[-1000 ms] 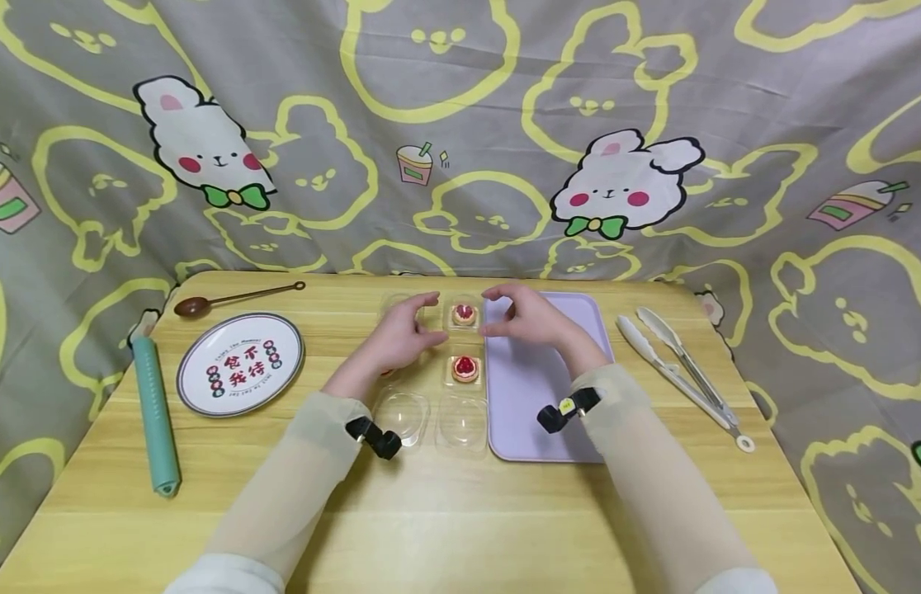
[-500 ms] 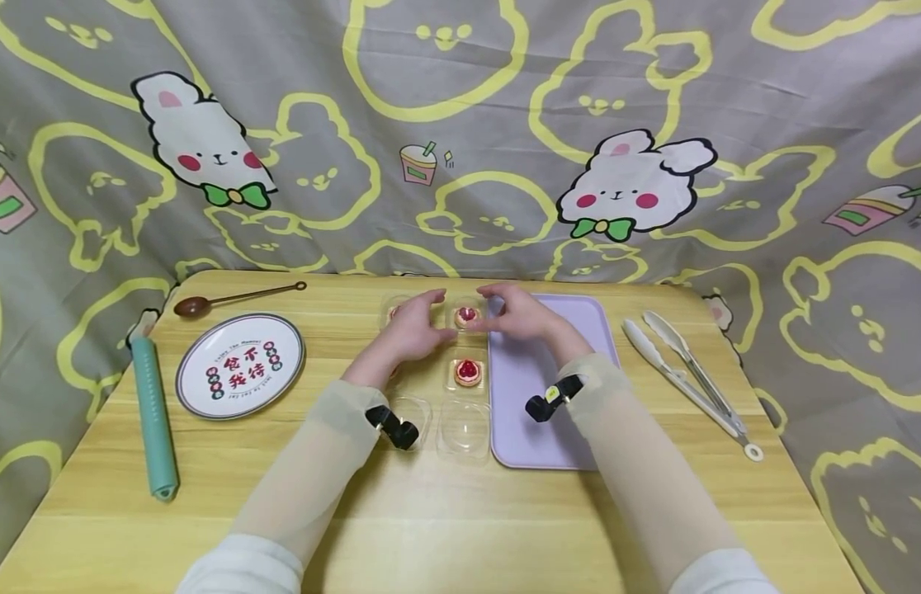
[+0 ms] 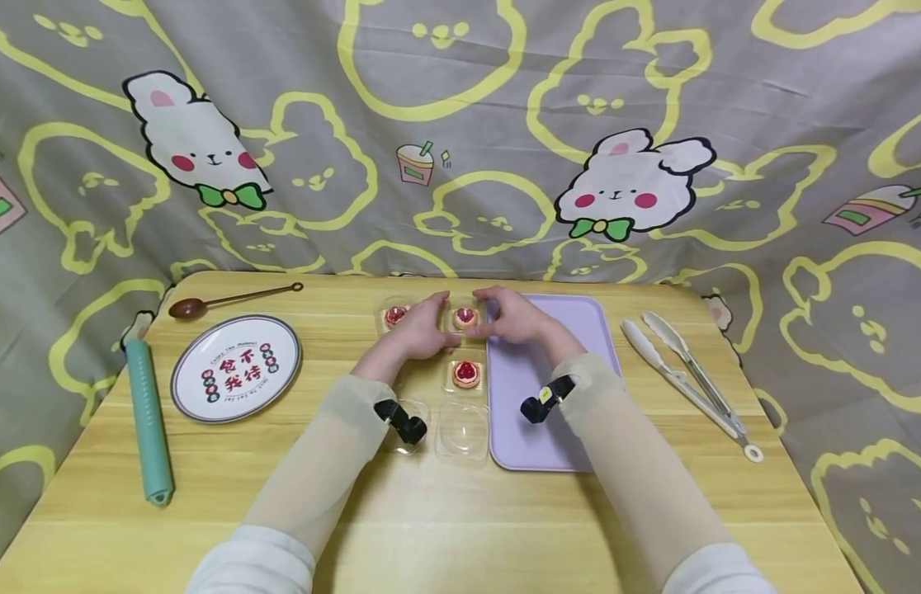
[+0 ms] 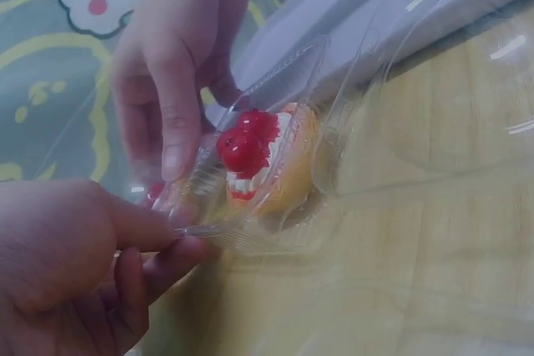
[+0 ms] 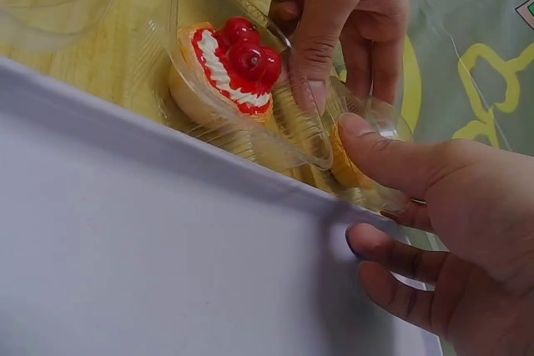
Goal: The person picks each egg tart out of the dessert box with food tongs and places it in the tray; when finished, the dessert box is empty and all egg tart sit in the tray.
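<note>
Your left hand (image 3: 422, 330) and right hand (image 3: 516, 318) crept closer, half-curled, clear box (image 3: 464, 304) between; can't tell if they're gripping. Uneven squeezing could tip the red-topped tart (image 3: 465, 319).

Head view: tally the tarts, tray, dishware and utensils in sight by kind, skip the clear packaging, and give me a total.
Red-topped tarts: 3
Lavender tray: 1
White printed plate: 1
Brown long-handled spoon: 1
Tongs: 1
Total: 7
</note>
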`<state>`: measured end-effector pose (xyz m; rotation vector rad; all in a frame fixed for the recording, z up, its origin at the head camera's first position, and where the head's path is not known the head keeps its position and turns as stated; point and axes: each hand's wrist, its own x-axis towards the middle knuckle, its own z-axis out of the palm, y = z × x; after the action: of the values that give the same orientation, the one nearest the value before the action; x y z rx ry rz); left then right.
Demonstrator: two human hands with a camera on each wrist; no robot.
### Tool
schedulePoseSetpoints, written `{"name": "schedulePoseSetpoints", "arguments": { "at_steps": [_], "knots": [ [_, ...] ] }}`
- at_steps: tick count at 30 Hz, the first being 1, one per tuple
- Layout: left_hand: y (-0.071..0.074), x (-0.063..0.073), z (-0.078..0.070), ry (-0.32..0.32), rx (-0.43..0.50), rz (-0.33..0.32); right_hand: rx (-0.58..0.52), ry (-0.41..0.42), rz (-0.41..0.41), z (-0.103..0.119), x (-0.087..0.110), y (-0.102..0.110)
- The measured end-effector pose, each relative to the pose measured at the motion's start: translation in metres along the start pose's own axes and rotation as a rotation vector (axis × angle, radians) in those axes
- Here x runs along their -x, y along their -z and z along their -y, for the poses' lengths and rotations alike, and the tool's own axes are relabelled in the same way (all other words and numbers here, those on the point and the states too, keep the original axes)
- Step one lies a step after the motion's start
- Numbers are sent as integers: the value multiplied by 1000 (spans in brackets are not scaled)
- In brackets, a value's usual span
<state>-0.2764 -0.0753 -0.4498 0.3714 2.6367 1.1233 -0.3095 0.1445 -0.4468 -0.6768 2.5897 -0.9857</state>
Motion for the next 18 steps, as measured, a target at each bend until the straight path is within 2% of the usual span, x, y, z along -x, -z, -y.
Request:
{"name": "schedulePoseSetpoints", "arguments": {
  "at_steps": [10,18],
  "knots": [
    [-4,-6,4,18,30,-14,-36,-19,-1,1,-1,-4],
    [-4,-11,7,18,41,-8,-37,9,-50,-1,0,-8]
  ]
}}
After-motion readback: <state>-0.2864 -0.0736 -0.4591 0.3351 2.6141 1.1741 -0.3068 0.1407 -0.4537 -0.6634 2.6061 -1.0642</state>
